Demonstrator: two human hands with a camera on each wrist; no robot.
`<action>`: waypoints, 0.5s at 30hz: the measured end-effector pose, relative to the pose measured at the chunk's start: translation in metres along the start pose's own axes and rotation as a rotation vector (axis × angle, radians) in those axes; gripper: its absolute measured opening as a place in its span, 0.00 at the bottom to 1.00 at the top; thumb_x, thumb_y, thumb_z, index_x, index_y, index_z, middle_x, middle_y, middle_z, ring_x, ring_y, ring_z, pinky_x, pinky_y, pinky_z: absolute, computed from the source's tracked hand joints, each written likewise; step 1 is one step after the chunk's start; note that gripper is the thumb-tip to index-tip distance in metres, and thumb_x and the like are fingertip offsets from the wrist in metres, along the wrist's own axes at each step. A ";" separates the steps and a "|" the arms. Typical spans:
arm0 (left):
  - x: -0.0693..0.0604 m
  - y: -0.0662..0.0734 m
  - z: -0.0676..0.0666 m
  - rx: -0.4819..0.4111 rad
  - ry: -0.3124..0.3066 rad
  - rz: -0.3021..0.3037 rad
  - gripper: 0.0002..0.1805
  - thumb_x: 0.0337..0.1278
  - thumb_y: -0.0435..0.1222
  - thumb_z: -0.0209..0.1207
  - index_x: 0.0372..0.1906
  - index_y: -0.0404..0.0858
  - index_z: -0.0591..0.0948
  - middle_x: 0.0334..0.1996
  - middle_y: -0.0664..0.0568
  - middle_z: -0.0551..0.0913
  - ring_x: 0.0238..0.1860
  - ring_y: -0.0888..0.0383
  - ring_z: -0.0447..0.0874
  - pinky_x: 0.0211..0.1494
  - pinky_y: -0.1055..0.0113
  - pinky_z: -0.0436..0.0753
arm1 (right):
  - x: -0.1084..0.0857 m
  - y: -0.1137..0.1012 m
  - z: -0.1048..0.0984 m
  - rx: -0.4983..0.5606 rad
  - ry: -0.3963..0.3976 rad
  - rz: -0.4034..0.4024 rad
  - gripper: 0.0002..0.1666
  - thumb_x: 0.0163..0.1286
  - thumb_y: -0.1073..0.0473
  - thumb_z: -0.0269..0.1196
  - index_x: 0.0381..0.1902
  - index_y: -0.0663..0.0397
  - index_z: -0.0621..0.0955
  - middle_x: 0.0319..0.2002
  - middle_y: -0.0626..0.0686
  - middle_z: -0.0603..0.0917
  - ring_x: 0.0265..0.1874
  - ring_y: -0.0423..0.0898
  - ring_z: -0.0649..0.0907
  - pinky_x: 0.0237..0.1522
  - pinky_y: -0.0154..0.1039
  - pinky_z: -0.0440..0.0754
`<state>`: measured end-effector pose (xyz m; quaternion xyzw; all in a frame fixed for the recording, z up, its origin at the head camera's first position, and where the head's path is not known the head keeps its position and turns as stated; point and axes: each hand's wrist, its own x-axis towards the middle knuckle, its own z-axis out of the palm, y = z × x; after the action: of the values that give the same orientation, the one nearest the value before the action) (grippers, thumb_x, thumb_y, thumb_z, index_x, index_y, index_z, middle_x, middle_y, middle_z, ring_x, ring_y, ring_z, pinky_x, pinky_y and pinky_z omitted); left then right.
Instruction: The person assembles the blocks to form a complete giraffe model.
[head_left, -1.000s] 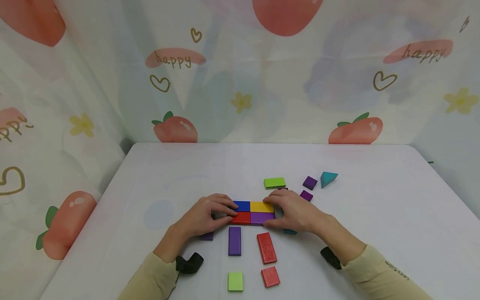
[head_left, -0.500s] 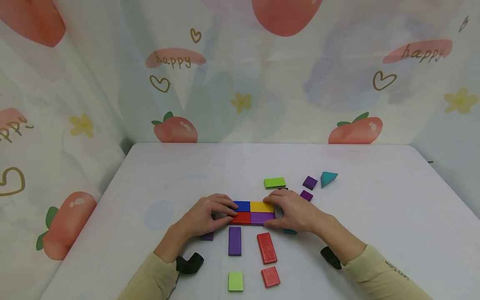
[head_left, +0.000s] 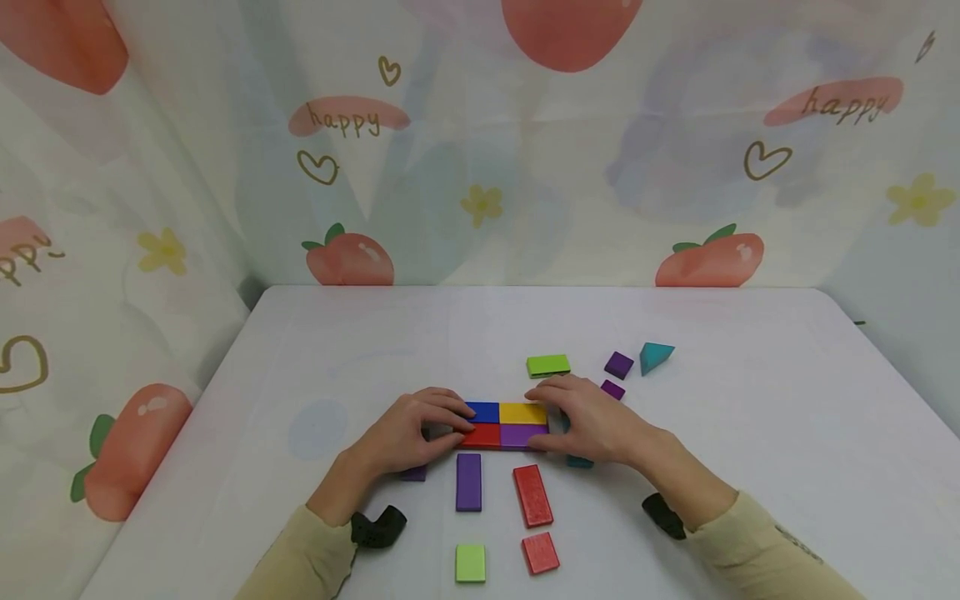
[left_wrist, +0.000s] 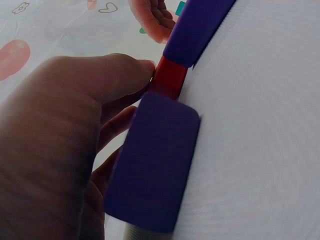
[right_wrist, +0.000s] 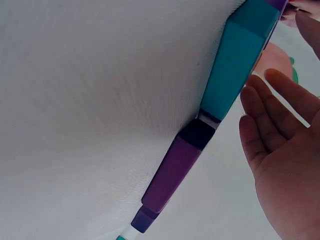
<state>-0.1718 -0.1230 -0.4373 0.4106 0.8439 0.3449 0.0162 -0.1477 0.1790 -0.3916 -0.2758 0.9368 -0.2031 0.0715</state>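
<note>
A flat rectangle of wooden blocks lies mid-table in the head view: a blue block (head_left: 485,412), a yellow block (head_left: 522,413), a red block (head_left: 483,436) and a purple block (head_left: 517,436), edges touching. My left hand (head_left: 416,429) pinches the left end, its thumb against the red block (left_wrist: 170,77) in the left wrist view and its fingers by the blue one. My right hand (head_left: 592,417) hovers at the right end with loose, spread fingers. In the right wrist view those fingers (right_wrist: 270,115) stand apart from a teal block (right_wrist: 235,65).
Nearer me lie a purple block (head_left: 468,482), two red blocks (head_left: 532,496) and a light green square (head_left: 470,563). Beyond the right hand are a green block (head_left: 548,365), small purple pieces (head_left: 619,365) and a teal wedge (head_left: 656,357). Another purple block (head_left: 414,473) sits under the left wrist.
My right hand has eased up slightly off the blocks' right end, its fingers loosening. The left hand and the blocks stay where they were.
</note>
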 end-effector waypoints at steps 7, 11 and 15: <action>-0.001 0.000 0.001 0.002 0.004 0.005 0.10 0.62 0.36 0.68 0.47 0.45 0.90 0.51 0.61 0.85 0.60 0.60 0.76 0.65 0.56 0.76 | -0.006 -0.003 -0.003 0.029 0.025 -0.011 0.34 0.63 0.42 0.72 0.62 0.52 0.81 0.60 0.54 0.79 0.61 0.56 0.76 0.59 0.57 0.78; -0.001 0.000 0.001 0.005 0.012 0.019 0.09 0.61 0.36 0.68 0.46 0.44 0.91 0.51 0.61 0.85 0.59 0.60 0.76 0.65 0.56 0.76 | -0.011 -0.007 -0.002 0.054 0.026 -0.033 0.31 0.63 0.44 0.73 0.60 0.51 0.82 0.58 0.52 0.80 0.60 0.55 0.77 0.59 0.56 0.79; -0.001 0.000 0.001 0.007 0.019 0.036 0.09 0.61 0.36 0.69 0.46 0.44 0.91 0.50 0.61 0.85 0.59 0.60 0.77 0.64 0.56 0.77 | -0.018 -0.009 0.001 0.089 0.001 -0.039 0.29 0.63 0.45 0.73 0.60 0.48 0.83 0.58 0.50 0.80 0.60 0.53 0.76 0.58 0.54 0.79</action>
<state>-0.1708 -0.1231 -0.4378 0.4223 0.8377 0.3463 0.0007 -0.1281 0.1820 -0.3880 -0.2903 0.9214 -0.2459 0.0791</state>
